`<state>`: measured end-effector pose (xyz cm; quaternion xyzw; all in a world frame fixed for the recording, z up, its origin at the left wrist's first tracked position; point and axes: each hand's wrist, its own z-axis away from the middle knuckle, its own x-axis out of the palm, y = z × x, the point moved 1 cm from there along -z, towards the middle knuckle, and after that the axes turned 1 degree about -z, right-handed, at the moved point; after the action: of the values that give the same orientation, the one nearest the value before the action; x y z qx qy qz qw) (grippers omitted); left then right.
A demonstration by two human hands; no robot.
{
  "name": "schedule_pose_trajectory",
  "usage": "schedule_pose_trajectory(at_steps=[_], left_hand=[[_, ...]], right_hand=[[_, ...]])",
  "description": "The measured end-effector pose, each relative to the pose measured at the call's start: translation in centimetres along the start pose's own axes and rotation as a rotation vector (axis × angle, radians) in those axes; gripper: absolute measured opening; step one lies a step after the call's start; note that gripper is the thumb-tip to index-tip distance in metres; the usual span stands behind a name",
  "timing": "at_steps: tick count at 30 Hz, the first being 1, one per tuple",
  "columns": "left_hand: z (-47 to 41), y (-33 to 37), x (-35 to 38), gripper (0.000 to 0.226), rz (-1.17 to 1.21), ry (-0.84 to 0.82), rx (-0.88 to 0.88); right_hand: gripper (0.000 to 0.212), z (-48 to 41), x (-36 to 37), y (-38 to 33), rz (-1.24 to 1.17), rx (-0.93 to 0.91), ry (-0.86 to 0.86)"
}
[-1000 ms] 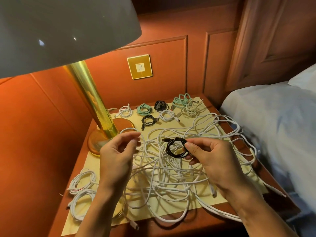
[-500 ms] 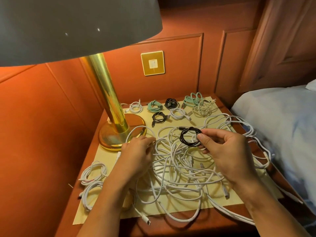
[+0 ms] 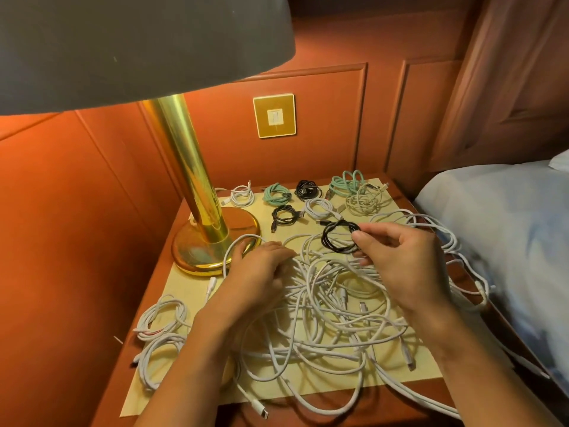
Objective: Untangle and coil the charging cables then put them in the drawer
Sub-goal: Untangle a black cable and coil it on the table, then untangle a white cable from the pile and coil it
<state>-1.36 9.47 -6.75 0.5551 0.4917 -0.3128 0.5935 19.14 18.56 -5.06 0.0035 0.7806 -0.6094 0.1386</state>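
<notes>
I count seven finished coils at the back of the yellow mat (image 3: 185,291): two mint coils (image 3: 275,195), two black coils (image 3: 284,214) and three white coils (image 3: 241,195). Two more white bundles (image 3: 162,315) lie at the front left. One big white tangle (image 3: 326,318) fills the middle.

My right hand (image 3: 403,263) pinches an eighth coil, the black cable (image 3: 338,238), between thumb and forefinger at the coil's right edge. The coil hangs above the tangle, just in front of the back row.

My left hand (image 3: 258,272) lies palm down on the tangle beside the lamp base (image 3: 212,251). I cannot tell whether its fingers hold a strand.

A second ago that hand was raised, and the black cable was nearer to me.
</notes>
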Motion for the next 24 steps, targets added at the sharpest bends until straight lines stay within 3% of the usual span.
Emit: schedule_pose_trajectory(at_steps=[8,13,16,24], left_hand=[[1.7,-1.6,-0.6,0.054,0.313,0.014,0.031],[2.0,-3.2,-1.3,0.048,0.281,0.335,0.105],[2.3,-4.0,-1.7,0.045,0.242,0.438,0.077],[2.7,-3.4,-1.7,0.034,0.196,0.320,0.024]], right_hand=[[0.005,-6.0,6.8,-1.2,0.171,0.010,-0.208],[0.011,-8.5,11.0,-0.8,0.398,0.026,-0.371],[0.014,-8.9,11.8,-0.1,0.542,-0.004,-0.402],[0.023,-7.3,9.5,-1.1,0.519,-0.083,-0.347]])
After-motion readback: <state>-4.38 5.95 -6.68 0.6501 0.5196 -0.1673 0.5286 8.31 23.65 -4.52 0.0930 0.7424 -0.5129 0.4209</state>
